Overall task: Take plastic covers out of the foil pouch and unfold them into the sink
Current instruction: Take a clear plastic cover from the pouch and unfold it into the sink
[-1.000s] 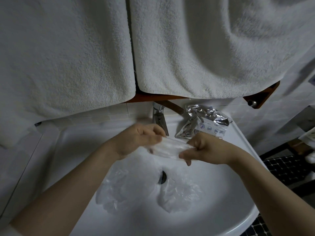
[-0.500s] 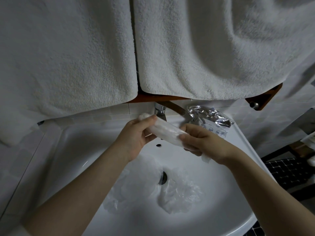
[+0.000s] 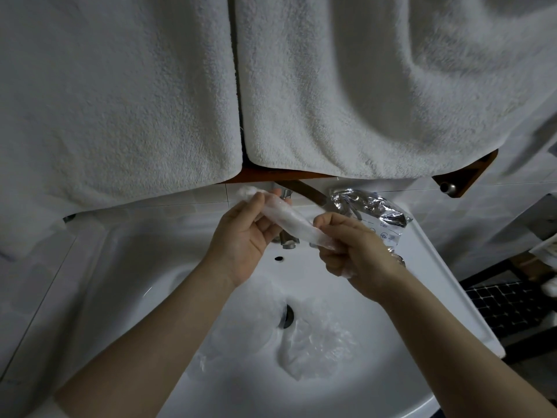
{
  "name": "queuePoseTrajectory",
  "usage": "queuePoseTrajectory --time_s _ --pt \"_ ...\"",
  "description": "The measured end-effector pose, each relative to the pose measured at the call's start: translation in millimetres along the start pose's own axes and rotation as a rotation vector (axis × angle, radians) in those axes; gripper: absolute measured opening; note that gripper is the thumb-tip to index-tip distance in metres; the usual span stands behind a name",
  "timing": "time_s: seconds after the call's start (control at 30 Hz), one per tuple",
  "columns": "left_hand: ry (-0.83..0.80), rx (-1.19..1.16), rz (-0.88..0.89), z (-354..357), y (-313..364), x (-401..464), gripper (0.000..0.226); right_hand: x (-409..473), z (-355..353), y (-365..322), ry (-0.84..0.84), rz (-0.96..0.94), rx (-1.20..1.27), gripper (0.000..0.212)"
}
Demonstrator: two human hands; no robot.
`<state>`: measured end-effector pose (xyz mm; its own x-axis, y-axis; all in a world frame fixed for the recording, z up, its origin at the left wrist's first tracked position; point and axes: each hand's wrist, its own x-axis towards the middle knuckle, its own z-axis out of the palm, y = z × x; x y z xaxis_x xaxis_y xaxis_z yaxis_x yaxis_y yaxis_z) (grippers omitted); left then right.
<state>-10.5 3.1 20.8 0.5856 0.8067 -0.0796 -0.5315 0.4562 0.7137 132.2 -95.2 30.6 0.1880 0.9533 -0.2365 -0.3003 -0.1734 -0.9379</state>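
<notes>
Both our left hand (image 3: 241,239) and right hand (image 3: 351,251) pinch the folded plastic cover (image 3: 289,220), its long axis running up-left to down-right between them, above the sink (image 3: 126,267).

Two white terry towels (image 3: 120,101) fill the upper frame above a reddish-brown wooden shelf (image 3: 280,175). The sink (image 3: 126,267) is glossy white, the covers (image 3: 316,342) in it translucent and colourless. At right, the foil pouch (image 3: 370,206) is shiny silver with a white printed label, and the floor (image 3: 509,306) at the right edge shows small black tiles.
</notes>
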Motion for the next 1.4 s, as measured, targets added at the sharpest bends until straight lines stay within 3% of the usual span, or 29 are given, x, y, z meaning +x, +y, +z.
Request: queuePoseTrajectory --time_s 0.23,0.43,0.53,0.63,0.73,0.9,1.1,1.23,1.4 --pt "0.055 0.180 0.095 4.9 -4.9 -1.1 0.015 -4.2 6.5 -2.0 0.138 -0.070 -0.424 0.011" --pt "0.168 0.450 0.253 10.4 -1.2 0.9 0.010 -5.1 7.6 -3.0 0.175 -0.184 -0.724 0.017" --pt "0.190 0.526 0.308 15.8 2.7 2.3 0.008 -5.8 4.5 -2.7 0.179 -0.210 -0.665 0.015" --pt "0.241 0.542 0.354 20.4 8.6 6.6 0.016 -7.9 4.3 -3.1 0.154 -0.264 -0.455 0.009" --pt "0.240 0.579 0.411 21.7 13.0 12.4 0.021 -10.2 4.2 -1.3 0.111 -0.327 -0.284 0.018" --pt "0.162 0.724 0.476 23.4 5.7 15.5 0.028 -11.4 3.9 -0.3 0.023 -0.363 -0.304 0.018" --pt "0.189 0.880 0.384 24.9 -0.2 12.2 0.025 -12.8 -8.5 -1.3 -0.073 -0.288 -0.256 0.029" --pt "0.147 0.912 0.275 30.2 -4.9 6.7 0.061 -15.9 -16.2 -3.0 -0.122 -0.294 -0.279 0.030" --pt "0.079 0.842 0.193 40.6 -8.6 3.5 0.078 -19.1 -27.4 -4.6 -0.080 -0.275 -0.353 0.005"
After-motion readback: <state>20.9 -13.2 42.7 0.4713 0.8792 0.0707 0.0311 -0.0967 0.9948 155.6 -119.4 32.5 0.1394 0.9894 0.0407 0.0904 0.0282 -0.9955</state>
